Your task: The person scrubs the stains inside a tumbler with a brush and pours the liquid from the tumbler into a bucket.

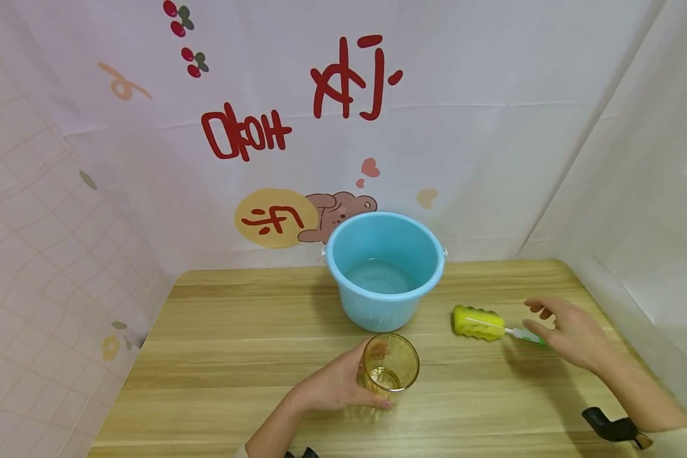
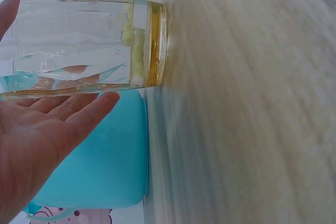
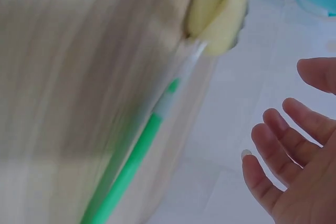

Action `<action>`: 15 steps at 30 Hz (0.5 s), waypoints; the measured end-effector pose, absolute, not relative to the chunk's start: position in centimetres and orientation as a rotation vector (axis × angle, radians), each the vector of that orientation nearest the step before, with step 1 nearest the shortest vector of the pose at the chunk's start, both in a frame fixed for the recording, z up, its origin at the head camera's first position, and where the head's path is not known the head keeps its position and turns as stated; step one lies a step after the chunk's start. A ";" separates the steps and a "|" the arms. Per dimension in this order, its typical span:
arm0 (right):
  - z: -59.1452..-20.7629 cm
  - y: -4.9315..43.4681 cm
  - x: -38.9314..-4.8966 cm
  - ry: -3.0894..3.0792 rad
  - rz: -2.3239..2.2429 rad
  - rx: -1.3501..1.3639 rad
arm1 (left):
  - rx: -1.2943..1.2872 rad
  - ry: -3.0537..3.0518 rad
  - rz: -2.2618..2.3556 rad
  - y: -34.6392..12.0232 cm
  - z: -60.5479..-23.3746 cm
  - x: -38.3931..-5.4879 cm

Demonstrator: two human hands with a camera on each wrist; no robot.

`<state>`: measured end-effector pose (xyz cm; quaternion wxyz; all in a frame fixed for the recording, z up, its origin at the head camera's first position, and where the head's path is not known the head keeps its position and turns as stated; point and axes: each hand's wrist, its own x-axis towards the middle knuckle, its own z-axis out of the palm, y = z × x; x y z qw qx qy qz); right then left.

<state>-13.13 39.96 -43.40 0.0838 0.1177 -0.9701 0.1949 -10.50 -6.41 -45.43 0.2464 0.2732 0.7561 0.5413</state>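
An amber-tinted drinking glass [image 1: 399, 364] stands upright near the front middle, its base close to the wooden table [image 1: 223, 356]. My left hand [image 1: 334, 383] grips its side, thumb at the front and fingers behind. In the left wrist view the glass [image 2: 73, 40] is see-through, with fingers [image 2: 79, 119] along its wall. Over to the right lies a cup brush with a yellow sponge head [image 1: 478, 323] and a white and green handle [image 3: 131, 161]. Above that handle hovers my right hand [image 1: 572, 334], holding nothing, its fingers loosely spread.
A light blue bucket [image 1: 378, 312] with water in it stands behind the glass, near the table's back edge. White curtains with red lettering and cartoon prints hang behind the table and along both sides. A dark strap [image 1: 612, 427] circles the right wrist.
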 end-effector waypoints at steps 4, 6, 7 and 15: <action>-42.9 38.5 -13.2 -2.836 0.588 0.395 | 0.746 2.059 1.480 -6.5 -45.5 -10.5; -42.7 37.8 -13.1 -2.796 0.597 0.413 | 0.744 2.057 1.481 -6.5 -45.5 -10.5; -42.6 37.5 -13.1 -2.777 0.606 0.420 | 0.744 2.056 1.481 -6.5 -45.5 -10.5; -42.0 34.7 -12.9 -2.692 0.779 0.412 | 0.735 2.047 1.487 -6.4 -45.7 -10.5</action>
